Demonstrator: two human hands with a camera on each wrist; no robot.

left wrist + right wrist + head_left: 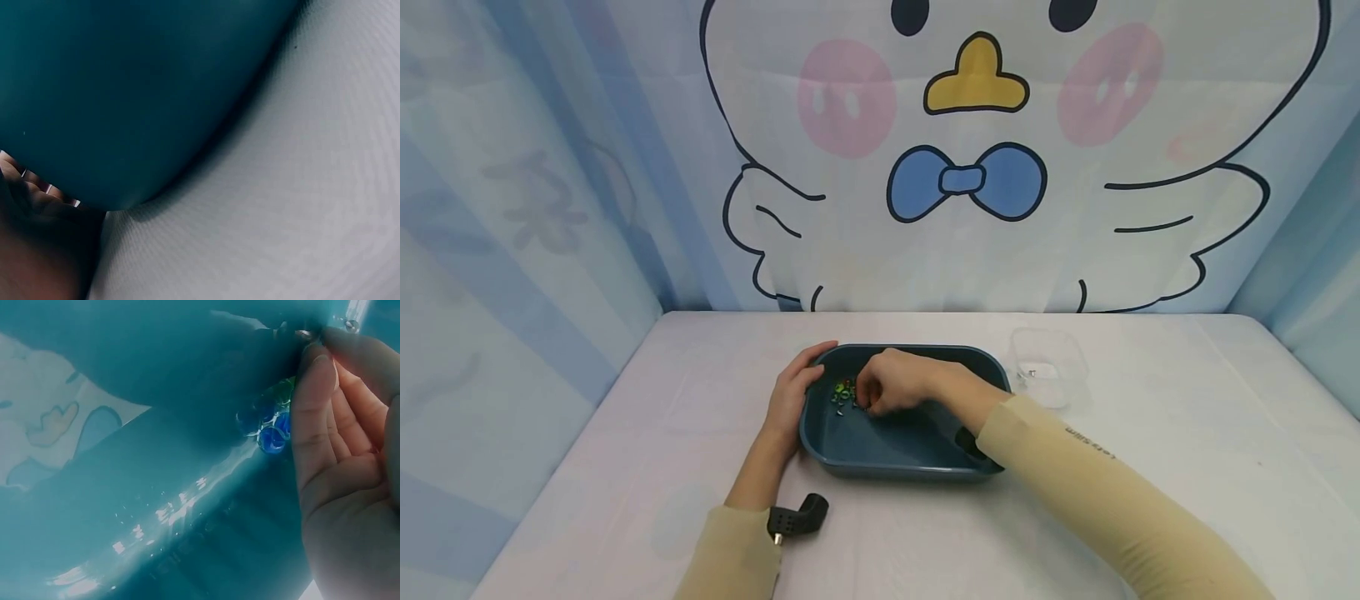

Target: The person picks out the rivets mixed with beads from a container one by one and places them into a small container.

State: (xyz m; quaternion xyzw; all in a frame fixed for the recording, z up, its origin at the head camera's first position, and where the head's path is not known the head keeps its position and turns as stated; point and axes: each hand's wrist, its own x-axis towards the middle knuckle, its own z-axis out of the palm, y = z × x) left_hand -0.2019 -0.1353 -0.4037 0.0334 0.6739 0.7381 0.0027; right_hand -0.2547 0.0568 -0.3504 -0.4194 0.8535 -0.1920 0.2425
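Observation:
A dark blue-green tray (895, 471) lies on the table. My left hand (790, 400) holds its left side, thumb at the rim; in the left wrist view its curled fingers (37, 184) show past the tray's outer wall. Inside the tray, my right hand (895, 383) is lowered to the bottom with thumb and fingertips together. They pinch a small silvery piece (306, 334), mostly hidden by the fingers. Close by them sit shiny see-through blue beads (270, 439). Several small green and red pieces (844, 390) lie in the tray just left of the right hand.
A clear plastic box (1060, 367) with a few tiny silvery pieces (1032, 373) stands right of the tray. A white cloth (700, 375) covers the table. Behind it hangs a printed curtain (962, 267).

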